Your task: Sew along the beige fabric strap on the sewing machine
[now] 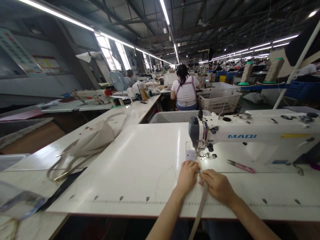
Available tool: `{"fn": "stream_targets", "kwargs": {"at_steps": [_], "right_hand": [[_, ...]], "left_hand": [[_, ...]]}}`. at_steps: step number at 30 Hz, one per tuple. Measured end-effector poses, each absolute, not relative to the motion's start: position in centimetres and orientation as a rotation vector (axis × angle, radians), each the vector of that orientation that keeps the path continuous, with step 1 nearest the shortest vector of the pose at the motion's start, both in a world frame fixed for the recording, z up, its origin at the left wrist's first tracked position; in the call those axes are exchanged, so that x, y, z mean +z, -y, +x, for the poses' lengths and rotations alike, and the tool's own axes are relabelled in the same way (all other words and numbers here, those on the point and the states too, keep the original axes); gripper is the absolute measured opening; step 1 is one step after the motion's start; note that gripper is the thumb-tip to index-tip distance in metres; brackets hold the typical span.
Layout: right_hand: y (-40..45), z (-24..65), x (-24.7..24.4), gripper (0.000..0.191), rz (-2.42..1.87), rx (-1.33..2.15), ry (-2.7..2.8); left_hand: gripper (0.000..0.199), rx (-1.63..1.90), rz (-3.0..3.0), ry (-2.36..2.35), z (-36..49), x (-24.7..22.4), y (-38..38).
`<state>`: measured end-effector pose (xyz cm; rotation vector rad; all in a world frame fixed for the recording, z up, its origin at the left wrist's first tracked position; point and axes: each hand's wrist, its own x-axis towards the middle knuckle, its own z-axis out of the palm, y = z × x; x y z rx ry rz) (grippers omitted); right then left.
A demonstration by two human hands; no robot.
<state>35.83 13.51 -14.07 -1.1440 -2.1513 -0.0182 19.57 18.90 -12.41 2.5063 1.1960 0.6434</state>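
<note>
A narrow beige strap runs from below the table's front edge up to the needle area of a white sewing machine. My right hand pinches the strap just in front of the presser foot, fingers closed round it. Close beside it, my left hand lies with bent fingers pressed together at the strap's upper part, by the metal needle plate. The strap's far end is hidden by my fingers and the machine head. Pink-handled snips rest on the table to the right of my hands.
Beige fabric with straps lies on the side table at left. A clear plastic container stands at the lower left. Beyond the machine are a grey bin, a white basket and a seated person. Thread cones stand behind right.
</note>
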Motion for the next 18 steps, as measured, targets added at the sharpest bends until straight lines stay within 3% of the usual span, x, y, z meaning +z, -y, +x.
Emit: {"fn": "stream_targets", "kwargs": {"at_steps": [11,14,18], "right_hand": [[-13.8,35.8,-14.0,0.022,-1.218,0.133,2.197],[-13.9,35.7,-14.0,0.021,-1.250,0.099,2.181],[-13.9,35.7,-13.7,0.023,-1.269,0.076,2.197]], "left_hand": [[0.031,0.700,2.384,-1.306,19.4,-11.8,-18.0],[0.037,0.865,1.984,-1.411,18.1,-11.3,-12.7],[0.029,0.832,1.470,-1.480,15.1,-10.5,-3.1]]}}
